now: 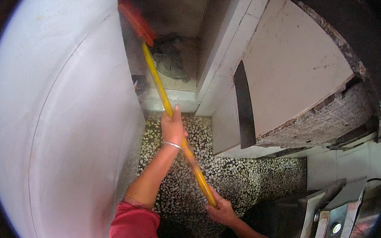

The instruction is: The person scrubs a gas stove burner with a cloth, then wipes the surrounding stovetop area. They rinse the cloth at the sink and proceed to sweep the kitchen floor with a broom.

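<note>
A long yellow handle [156,75] runs from the dark recess at the top down towards me. At its far end a red-orange head [137,20], blurred and perhaps a broom's or brush's, reaches along the left wall. My left hand [173,126], with a metal bangle at the wrist, grips the handle about midway, its thumb along the shaft. Lower down, my right hand [222,209] is closed around the near end of the same handle. Just right of the shaft, a crumpled grey cloth [170,66] lies on the recess floor.
A smooth white wall or panel [85,110] stands close on my left. A pale raised sill [172,98] separates the speckled terrazzo floor [194,172] from the recess. To the right juts a slab [297,67] with a rough broken edge. Box-like objects [338,208] stand lower right.
</note>
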The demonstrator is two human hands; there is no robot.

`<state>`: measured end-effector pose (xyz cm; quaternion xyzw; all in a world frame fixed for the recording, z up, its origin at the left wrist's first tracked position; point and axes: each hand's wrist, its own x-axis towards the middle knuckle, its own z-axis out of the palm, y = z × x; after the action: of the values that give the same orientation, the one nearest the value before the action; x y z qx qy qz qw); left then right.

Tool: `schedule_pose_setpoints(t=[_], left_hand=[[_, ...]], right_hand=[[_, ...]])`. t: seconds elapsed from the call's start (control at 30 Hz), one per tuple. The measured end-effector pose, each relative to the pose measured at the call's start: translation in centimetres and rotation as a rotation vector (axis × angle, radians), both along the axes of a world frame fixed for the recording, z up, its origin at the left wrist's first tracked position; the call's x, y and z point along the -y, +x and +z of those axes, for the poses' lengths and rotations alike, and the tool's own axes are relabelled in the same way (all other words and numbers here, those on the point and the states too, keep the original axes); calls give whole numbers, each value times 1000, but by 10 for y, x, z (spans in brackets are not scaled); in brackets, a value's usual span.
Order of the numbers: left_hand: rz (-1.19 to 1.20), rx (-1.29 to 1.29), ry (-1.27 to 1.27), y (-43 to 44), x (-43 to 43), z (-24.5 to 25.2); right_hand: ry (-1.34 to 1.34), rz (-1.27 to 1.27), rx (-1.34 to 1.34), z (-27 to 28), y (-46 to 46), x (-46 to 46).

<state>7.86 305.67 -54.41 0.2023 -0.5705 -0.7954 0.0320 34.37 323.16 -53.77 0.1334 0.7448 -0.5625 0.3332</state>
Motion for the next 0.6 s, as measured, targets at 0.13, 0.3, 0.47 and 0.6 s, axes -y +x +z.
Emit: schedule_pose_setpoints(t=[0.13,0.3,0.47,0.6], left_hand=[[-44,80,63,39,-25,-11],[-153,68,208,55,-53,-28],[-153,72,268,-47,-59,-73],[-275,6,502,-84,-45,-54]], right_hand=[[221,73,-208,-3,46,-15],[374,-15,-284,-6,79,-23],[438,-13,-514,-10,-8,-7],[461,-13,-653,-7,-38,11]])
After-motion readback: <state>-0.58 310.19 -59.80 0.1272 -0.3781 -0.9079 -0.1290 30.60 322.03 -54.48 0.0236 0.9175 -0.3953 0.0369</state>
